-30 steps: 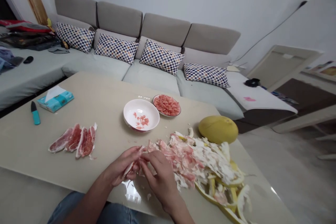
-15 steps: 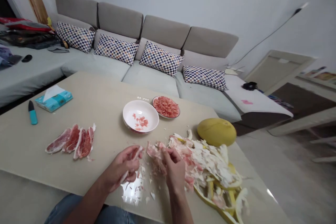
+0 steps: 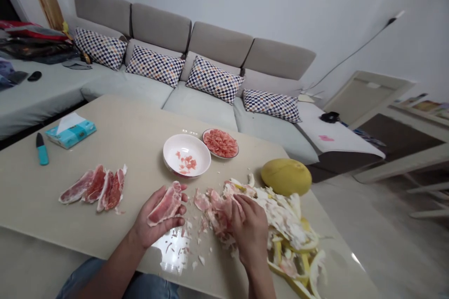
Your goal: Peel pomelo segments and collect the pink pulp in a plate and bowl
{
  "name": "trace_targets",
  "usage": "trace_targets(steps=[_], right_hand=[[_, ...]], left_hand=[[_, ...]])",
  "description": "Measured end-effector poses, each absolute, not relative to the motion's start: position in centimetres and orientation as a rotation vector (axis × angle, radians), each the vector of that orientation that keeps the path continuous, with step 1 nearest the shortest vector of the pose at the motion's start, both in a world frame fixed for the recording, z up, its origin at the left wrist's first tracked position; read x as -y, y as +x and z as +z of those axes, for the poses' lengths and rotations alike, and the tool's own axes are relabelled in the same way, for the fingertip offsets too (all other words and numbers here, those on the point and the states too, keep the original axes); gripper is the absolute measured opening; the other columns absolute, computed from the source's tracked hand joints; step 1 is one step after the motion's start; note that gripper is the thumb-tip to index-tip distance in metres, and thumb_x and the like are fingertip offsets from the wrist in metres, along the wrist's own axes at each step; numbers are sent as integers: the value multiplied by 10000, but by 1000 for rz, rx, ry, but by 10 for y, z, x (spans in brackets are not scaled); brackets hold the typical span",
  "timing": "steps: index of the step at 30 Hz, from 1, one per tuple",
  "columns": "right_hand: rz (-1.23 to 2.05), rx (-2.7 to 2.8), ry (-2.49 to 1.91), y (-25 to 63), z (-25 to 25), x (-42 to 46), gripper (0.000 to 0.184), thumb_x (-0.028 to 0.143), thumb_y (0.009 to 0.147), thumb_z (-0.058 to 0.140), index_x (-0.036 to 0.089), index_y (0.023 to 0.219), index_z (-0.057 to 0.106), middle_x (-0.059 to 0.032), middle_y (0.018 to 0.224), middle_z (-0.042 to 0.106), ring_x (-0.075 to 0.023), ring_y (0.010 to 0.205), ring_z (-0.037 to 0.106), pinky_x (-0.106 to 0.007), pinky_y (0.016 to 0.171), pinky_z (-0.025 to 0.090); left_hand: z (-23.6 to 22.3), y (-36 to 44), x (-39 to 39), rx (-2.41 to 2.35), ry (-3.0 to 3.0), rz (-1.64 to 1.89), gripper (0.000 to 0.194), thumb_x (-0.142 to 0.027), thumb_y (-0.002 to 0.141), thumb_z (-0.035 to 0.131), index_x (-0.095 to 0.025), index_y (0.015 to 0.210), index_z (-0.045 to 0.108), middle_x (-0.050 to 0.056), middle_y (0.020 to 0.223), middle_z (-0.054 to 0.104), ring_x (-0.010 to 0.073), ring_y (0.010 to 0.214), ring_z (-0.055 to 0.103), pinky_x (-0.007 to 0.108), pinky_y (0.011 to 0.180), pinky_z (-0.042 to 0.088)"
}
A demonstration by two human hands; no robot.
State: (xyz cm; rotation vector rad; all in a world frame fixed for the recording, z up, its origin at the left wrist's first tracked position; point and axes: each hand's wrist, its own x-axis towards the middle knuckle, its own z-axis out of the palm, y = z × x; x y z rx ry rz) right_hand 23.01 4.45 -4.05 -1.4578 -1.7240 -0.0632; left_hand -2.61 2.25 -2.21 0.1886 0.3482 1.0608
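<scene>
A pink pomelo segment point(image 3: 167, 204) rests along the palm of my left hand point(image 3: 149, 222), with the fingers curled behind it. My right hand point(image 3: 249, 226) hangs over the heap of peeled membranes point(image 3: 217, 208), its fingers bent together and pointing down; whatever lies between them is hidden. Just beyond my hands stands a white bowl point(image 3: 170, 149) with a few bits of pink flesh in it. Behind that bowl, to the right, is a plate of pomelo flesh point(image 3: 220, 143) piled high. Several unpeeled segments point(image 3: 93, 189) lie at the left.
A whole yellow pomelo point(image 3: 286, 176) sits behind white pith and yellow rind point(image 3: 294, 224) on the right. On the left lie a knife with a teal handle point(image 3: 42, 153) and a blue tissue pack point(image 3: 72, 131). A grey sofa point(image 3: 196, 98) borders the table's far side.
My left hand has turned palm up, so the segment shows its broad side. My right hand has moved right, away from my left, over the membrane heap.
</scene>
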Motion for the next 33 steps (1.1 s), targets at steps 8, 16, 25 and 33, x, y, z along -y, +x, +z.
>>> trace_targets(steps=[8, 16, 25, 33], right_hand=[[358, 1969, -1139, 128, 3, -13, 167, 177, 902, 568, 237, 1027, 660, -79, 1011, 645, -229, 967, 570, -395, 856, 463], [463, 2070, -1249, 121, 4, -15, 93, 163, 906, 516, 197, 878, 598, -77, 917, 581, -235, 884, 526, -383, 782, 435], [444, 1972, -1138, 123, -6, -2, 125, 123, 935, 425, 200, 894, 515, -74, 959, 571, -218, 923, 530, -369, 815, 431], [460, 1963, -1202, 129, -10, -9, 149, 192, 917, 548, 220, 1063, 563, -72, 1022, 603, -222, 964, 555, -369, 841, 455]], left_hand=[[-29, -20, -23, -346, 159, 1046, 315, -354, 926, 519, -142, 1111, 662, 61, 894, 656, 123, 667, 587, 219, 517, 411], [-28, -22, -18, -513, 346, 1047, 239, -269, 879, 623, -184, 1097, 672, 74, 1041, 690, 148, 878, 640, 251, 771, 503], [-29, -19, -20, -612, 356, 1070, 299, -338, 848, 661, -182, 1103, 681, 65, 974, 675, 152, 864, 634, 253, 758, 499], [-26, -21, -22, -557, 375, 1077, 362, -367, 879, 612, -167, 1176, 666, 79, 1010, 676, 157, 873, 619, 286, 826, 474]])
